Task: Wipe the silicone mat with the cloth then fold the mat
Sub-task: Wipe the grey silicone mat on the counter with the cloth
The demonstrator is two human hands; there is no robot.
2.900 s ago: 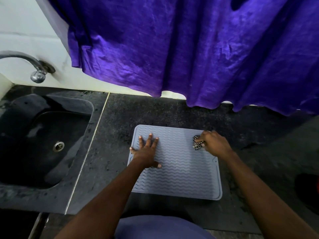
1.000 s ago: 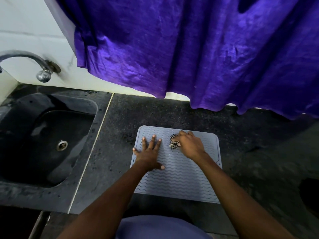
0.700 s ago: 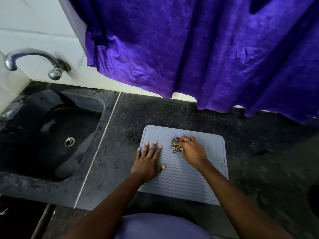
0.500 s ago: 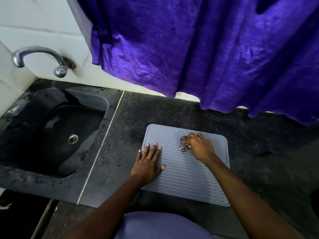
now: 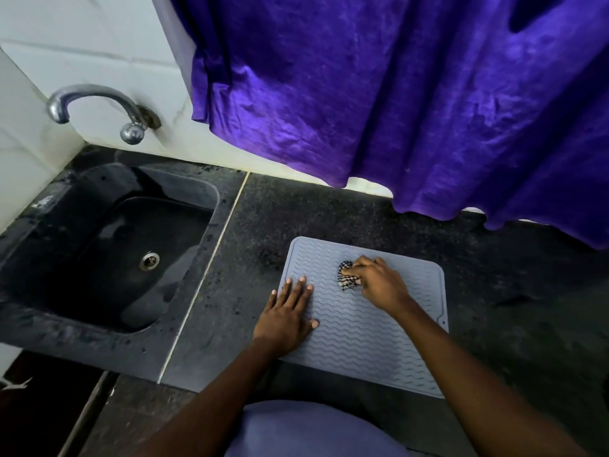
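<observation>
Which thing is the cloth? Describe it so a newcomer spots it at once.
Right of the black sink, a grey wavy-ribbed silicone mat lies on the dark counter. On its far half, the right hand holds a small bunched cloth, the only black-and-white checked thing there.

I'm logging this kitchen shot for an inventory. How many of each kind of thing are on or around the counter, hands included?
silicone mat: 1
cloth: 1
hands: 2, the left hand and the right hand
sink: 1
tap: 1
curtain: 1
Total: 7
</observation>
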